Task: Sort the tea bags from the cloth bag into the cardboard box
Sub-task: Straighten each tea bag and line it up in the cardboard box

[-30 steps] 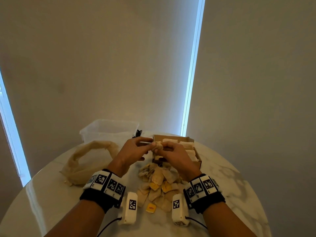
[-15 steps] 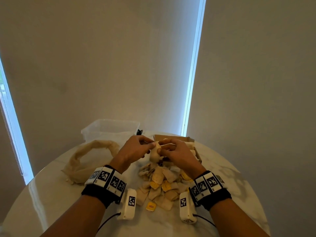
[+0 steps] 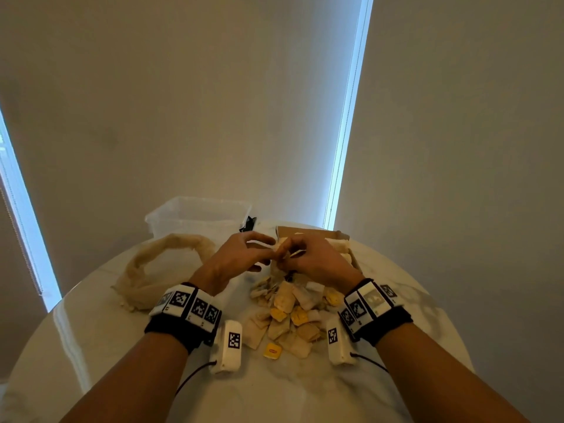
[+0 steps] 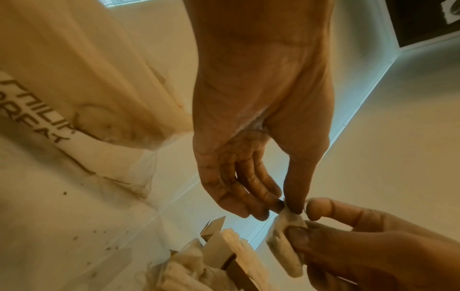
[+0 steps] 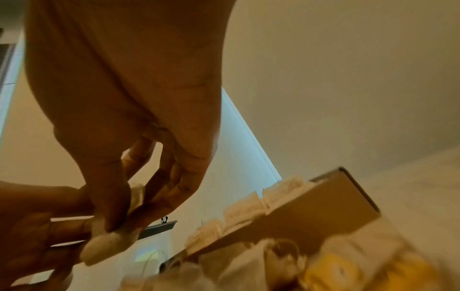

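While pale roller blinds fill the upper frame, a round glossy marble table point(image 3: 91, 340) spans the bottom.
Both left hand point(image 3: 235, 260) and right hand point(image 3: 314, 257) pinch one soft papery tea bag point(image 4: 286, 232) at centre, before the stiff cardboard box point(image 3: 308, 232); the limp cloth bag point(image 3: 158, 270) slumps centre-left.

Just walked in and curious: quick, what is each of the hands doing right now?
Left hand: closed, pinching the top of a tea bag.
Right hand: closed, gripping the same tea bag lower down.
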Available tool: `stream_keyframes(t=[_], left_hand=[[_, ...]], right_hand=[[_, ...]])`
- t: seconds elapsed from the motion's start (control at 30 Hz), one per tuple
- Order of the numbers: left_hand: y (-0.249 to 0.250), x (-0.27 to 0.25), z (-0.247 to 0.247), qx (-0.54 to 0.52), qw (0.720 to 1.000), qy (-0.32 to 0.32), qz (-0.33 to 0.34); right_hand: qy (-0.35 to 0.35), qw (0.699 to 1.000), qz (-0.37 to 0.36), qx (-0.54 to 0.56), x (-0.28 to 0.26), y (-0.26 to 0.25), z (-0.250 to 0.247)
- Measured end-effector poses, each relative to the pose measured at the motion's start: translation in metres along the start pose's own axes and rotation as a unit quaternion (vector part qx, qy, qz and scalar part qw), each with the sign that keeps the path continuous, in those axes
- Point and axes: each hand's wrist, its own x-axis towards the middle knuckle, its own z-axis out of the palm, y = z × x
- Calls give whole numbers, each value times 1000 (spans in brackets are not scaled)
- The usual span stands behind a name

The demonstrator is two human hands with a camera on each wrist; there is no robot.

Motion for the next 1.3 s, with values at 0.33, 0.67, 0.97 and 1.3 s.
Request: stream_keyframes(t=[0.33,0.67,0.97,1.3], left_hand=[[-16,-14,-2,-16,995,-71,-73],[-23,-16,8,4,985,-127,-115],[-36,-8,12,-14,991,-92,-97],[-38,-8,15,-18,993,-72,-90]], right_hand=[[90,991,33,-96,14,-3,-40],[-42,969,6,-243,51,-11,-38],[-148,937,27,-315,75,16,-13],[-130,936,29,-325,83,34,2]])
